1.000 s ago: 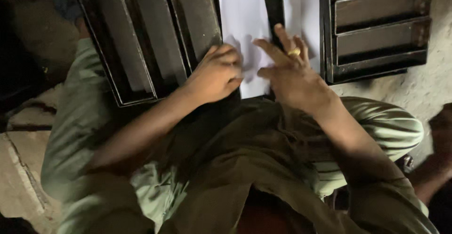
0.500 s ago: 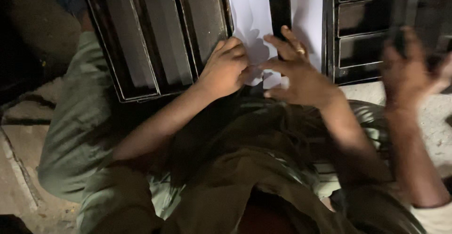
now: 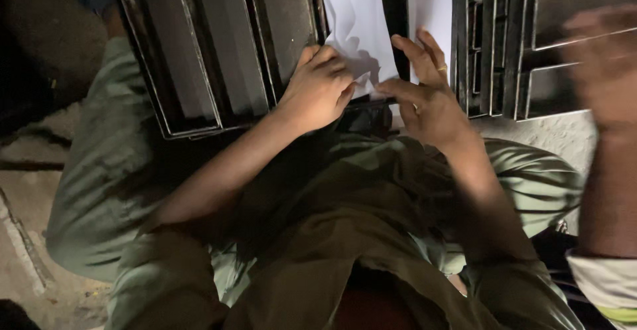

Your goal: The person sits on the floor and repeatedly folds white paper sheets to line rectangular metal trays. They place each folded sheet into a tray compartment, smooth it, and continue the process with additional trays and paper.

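A white paper sheet (image 3: 358, 24) lies over dark metal slatted frames (image 3: 219, 51) in front of my knees. My left hand (image 3: 318, 91) has its fingers curled on the sheet's lower edge and pinches it. My right hand (image 3: 430, 97), with rings on two fingers, has its thumb at the sheet's lower corner. Its fingers stretch up toward a second white strip of paper (image 3: 434, 4). The two hands almost touch at the paper's bottom edge. I sit with olive-green trouser legs (image 3: 371, 210) bent below the hands.
Another person's blurred hand and forearm (image 3: 607, 104) reach in at the right, over a second dark metal frame (image 3: 531, 44). Pale rough concrete floor (image 3: 26, 237) shows at the left and under the frames.
The other person's hand at the right has risen and shifted further right. My two hands stay on the paper's lower edge, the left fingers curling tighter.
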The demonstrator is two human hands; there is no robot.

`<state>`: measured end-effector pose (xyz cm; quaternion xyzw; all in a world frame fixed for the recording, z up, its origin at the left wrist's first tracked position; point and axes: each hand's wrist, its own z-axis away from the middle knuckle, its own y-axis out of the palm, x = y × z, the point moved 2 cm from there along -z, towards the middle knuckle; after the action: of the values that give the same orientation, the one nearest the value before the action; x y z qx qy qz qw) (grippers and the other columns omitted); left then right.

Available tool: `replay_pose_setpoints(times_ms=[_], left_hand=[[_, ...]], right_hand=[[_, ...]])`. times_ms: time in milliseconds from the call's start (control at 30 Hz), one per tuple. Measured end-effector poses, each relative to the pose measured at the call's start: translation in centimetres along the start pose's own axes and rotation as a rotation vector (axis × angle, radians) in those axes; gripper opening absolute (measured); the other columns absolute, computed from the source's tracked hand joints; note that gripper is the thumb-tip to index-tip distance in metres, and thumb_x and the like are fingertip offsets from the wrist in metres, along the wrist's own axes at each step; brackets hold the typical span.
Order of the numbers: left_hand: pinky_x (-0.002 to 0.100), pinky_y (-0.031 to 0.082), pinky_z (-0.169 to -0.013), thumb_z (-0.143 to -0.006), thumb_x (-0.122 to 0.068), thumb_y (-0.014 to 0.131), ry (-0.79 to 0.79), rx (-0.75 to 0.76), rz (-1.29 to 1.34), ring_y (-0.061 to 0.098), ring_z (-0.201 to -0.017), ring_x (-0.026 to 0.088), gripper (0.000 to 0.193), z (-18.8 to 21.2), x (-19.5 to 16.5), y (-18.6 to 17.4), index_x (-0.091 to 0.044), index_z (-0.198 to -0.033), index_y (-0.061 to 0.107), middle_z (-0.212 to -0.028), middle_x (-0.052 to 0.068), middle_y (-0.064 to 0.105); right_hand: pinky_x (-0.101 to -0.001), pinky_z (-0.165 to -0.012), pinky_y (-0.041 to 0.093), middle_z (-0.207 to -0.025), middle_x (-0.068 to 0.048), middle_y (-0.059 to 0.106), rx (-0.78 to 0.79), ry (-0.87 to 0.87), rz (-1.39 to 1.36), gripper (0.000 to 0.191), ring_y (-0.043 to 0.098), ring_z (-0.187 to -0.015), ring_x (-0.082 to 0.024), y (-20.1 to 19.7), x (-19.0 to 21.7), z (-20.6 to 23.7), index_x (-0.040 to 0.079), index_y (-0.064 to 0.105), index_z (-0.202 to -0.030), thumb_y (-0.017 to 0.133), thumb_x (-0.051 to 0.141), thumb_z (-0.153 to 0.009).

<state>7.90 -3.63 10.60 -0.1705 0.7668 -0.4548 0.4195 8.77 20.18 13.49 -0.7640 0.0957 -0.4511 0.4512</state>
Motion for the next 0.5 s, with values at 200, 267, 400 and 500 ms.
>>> replay_pose_setpoints(times_ms=[200,267,400,500], left_hand=[[0.044,0.036,-0.104,-0.093,-0.025,0.075,-0.017,0.033,-0.041,0.055,-0.11,0.025,0.02,0.1,-0.1,0.5,-0.007,-0.085,0.077,-0.093,0.005,0.071],[0.047,0.035,-0.106,-0.094,-0.029,0.073,0.002,0.054,-0.078,0.054,-0.115,0.027,0.025,0.2,-0.3,0.7,-0.008,-0.083,0.077,-0.095,0.008,0.071],[0.056,0.026,-0.119,-0.1,-0.038,0.068,0.077,0.008,-0.091,0.05,-0.126,0.03,0.034,1.1,-1.0,0.5,-0.007,-0.093,0.079,-0.105,0.013,0.069],[0.063,0.016,-0.123,-0.1,-0.041,0.067,0.113,0.053,-0.116,0.046,-0.135,0.034,0.04,1.8,-1.4,0.1,-0.003,-0.096,0.078,-0.109,0.014,0.068]], right_hand=[[-0.0566,-0.133,0.022,-0.166,-0.008,0.043,0.063,0.026,0.136,0.007,0.013,-0.163,-0.037,2.0,1.2,-0.7,0.01,0.077,-0.086,0.079,0.013,-0.091],[-0.0624,-0.126,0.018,-0.165,-0.012,0.041,0.152,0.065,0.223,0.02,0.012,-0.159,-0.04,2.7,1.7,-1.2,0.009,0.076,-0.085,0.082,0.028,-0.089],[-0.0674,-0.124,0.015,-0.165,-0.015,0.036,0.159,0.099,0.199,0.044,0.008,-0.159,-0.042,2.8,2.2,-1.5,0.008,0.076,-0.102,0.082,0.049,-0.088],[-0.0718,-0.118,0.013,-0.164,-0.017,0.036,0.2,0.105,0.246,0.057,0.006,-0.155,-0.045,2.4,2.3,-0.9,0.008,0.076,-0.114,0.083,0.051,-0.078]])
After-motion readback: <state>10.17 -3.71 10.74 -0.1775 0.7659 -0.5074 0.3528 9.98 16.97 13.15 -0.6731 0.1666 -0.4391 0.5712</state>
